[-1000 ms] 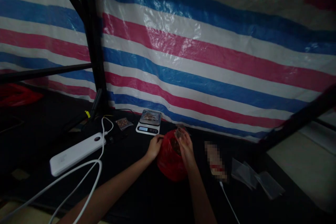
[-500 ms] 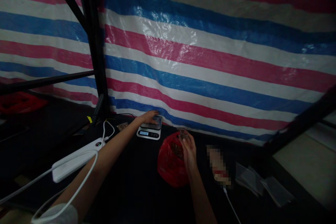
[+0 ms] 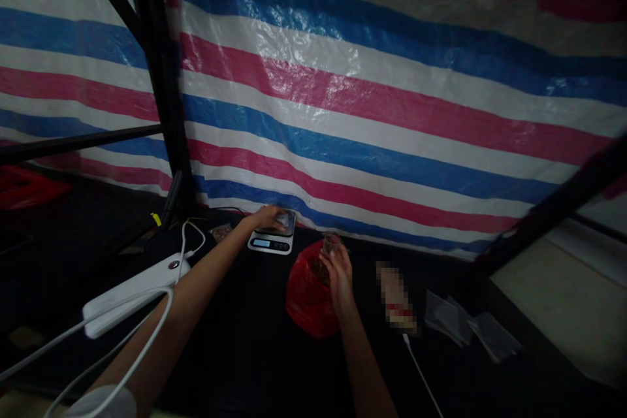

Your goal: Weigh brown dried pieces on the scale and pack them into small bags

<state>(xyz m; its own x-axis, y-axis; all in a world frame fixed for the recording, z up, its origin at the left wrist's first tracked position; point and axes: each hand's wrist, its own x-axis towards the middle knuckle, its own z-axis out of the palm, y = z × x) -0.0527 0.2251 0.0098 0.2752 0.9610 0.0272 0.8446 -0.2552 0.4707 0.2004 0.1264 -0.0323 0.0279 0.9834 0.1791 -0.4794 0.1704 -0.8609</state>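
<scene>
Rounded red plastic bag (image 3: 306, 310): stands mid-bench on a black tabletop (image 3: 264, 353), mouth open, brown granular contents visible inside. Nearest the camera, lower left, a looped white cable (image 3: 170, 304) crosses in front of the left forearm; behind it lies an oblong white plastic power bank (image 3: 132, 290), set slantwise. Right of the red bag, apart from it: a pixelated oblong object (image 3: 396, 297) with a thin white lead at its lower end, then flat clear plastic sleeves (image 3: 494, 336), partly overlapping. Right hand (image 3: 339, 268): at the far right side of the bag's mouth, fingers pinching a small clear plastic cup (image 3: 331, 243), rim upward. Farther back, left of the bag: a white digital scale (image 3: 269, 243), dark platform, display lit, digits unreadable. Left hand (image 3: 270, 217): over the platform, fingers bent downward; something clear and shiny shows at the fingertips, but light is dim, so cannot tell whether it is gripped. Left of the scale: small clear packet of brown bits (image 3: 221, 233). Farthest: striped red, white and blue plastic sheet (image 3: 392, 117) behind the table.
</scene>
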